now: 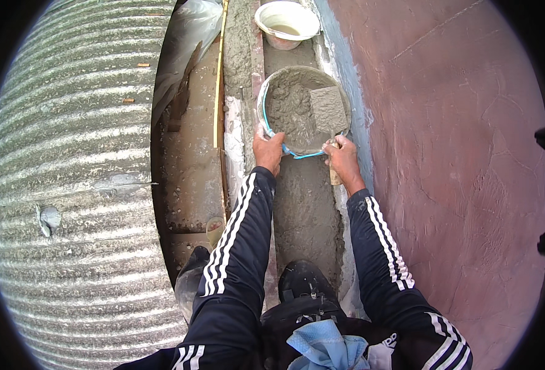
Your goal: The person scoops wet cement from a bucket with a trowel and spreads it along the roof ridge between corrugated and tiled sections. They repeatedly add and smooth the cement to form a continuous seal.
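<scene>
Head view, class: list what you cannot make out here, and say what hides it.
- Trowel handle: mostly hidden inside the right hand.
- Bucket depth: hidden by the mortar filling it.
- Left hand fingertips: hooked over the bucket rim, out of sight.
- White bowl: its far rim is cut off by the top edge.

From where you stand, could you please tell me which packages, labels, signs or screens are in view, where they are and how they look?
No labels, signs or screens are in view.
Clear plastic bag: crumpled and translucent whitish, at the top, between the corrugated metal sheet and the mortar strip.
</scene>
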`<state>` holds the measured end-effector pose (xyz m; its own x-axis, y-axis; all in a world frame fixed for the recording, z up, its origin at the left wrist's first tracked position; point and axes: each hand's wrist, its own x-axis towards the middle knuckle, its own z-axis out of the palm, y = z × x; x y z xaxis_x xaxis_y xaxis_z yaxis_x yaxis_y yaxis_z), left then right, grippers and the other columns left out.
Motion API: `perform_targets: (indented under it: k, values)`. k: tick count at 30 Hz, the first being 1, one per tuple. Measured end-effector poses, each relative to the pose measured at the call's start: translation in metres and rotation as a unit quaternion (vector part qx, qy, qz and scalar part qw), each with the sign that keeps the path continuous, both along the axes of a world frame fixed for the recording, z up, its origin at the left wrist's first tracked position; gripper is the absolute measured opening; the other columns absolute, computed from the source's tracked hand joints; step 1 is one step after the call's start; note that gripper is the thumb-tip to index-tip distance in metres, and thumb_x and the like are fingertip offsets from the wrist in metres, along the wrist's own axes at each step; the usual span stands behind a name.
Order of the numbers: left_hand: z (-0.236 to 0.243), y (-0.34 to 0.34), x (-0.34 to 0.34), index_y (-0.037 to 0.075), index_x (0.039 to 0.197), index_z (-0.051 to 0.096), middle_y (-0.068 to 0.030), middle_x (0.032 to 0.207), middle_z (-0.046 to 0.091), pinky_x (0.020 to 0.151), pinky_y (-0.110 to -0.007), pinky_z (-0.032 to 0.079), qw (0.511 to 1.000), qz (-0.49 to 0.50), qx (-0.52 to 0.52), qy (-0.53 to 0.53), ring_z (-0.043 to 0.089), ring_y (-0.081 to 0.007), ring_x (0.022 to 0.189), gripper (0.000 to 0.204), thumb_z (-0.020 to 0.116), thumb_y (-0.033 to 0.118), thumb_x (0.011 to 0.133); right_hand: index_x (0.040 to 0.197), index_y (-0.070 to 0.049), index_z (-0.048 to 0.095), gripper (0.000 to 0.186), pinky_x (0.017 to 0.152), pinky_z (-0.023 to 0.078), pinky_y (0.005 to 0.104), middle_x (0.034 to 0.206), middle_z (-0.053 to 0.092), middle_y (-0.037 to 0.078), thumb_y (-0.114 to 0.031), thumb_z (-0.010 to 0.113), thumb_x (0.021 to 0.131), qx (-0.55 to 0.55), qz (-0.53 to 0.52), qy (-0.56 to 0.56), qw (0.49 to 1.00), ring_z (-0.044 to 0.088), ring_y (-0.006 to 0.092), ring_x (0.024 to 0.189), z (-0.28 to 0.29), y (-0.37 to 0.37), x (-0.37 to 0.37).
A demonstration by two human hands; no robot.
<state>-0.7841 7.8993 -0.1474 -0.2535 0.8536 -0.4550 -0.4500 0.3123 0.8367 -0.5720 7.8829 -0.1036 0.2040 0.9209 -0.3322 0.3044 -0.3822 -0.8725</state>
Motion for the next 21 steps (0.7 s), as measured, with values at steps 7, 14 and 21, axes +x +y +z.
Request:
perform_targets:
  k: [7, 14, 21]
  values:
    - [0.028, -0.115, -0.010, 0.000, 0.149, 0.051, -0.0051, 0.103, 0.067, 0.073, -0.030, 0.055, 0.995, -0.033, -0.006, -0.092, 0.065, -0.0137, 0.084, 0.065, 0.064, -0.009, 0.085, 0.107, -0.001, 0.066, 0.015, 0.062, 0.056, 0.0291, 0.096, 0.066, 0.004, -0.004, 0.074, 0.094, 0.007, 0.029, -0.069, 0.997, 0.064, 0.0108, 0.079, 0.017, -0.143, -0.001]
    - [0.030, -0.174, -0.033, 0.000, 0.160, 0.042, -0.0082, 0.117, 0.070, 0.074, -0.029, 0.055, 0.982, -0.139, -0.030, -0.122, 0.068, -0.0148, 0.088, 0.082, 0.059, -0.017, 0.082, 0.114, 0.002, 0.068, 0.023, 0.083, 0.056, 0.0517, 0.106, 0.073, 0.025, -0.011, 0.069, 0.095, -0.126, 0.155, -0.344, 0.917, 0.072, 0.0392, 0.097, 0.073, -0.194, 0.023]
    - [0.015, -0.192, -0.038, -0.004, 0.167, 0.031, -0.0102, 0.130, 0.069, 0.083, -0.029, 0.057, 0.980, -0.169, 0.011, -0.101, 0.069, -0.0158, 0.100, 0.089, 0.061, -0.017, 0.084, 0.091, 0.000, 0.080, 0.017, 0.087, 0.060, 0.0514, 0.104, 0.079, 0.024, -0.009, 0.067, 0.088, -0.112, 0.252, -0.515, 0.812, 0.076, 0.0452, 0.101, 0.089, -0.124, 0.006]
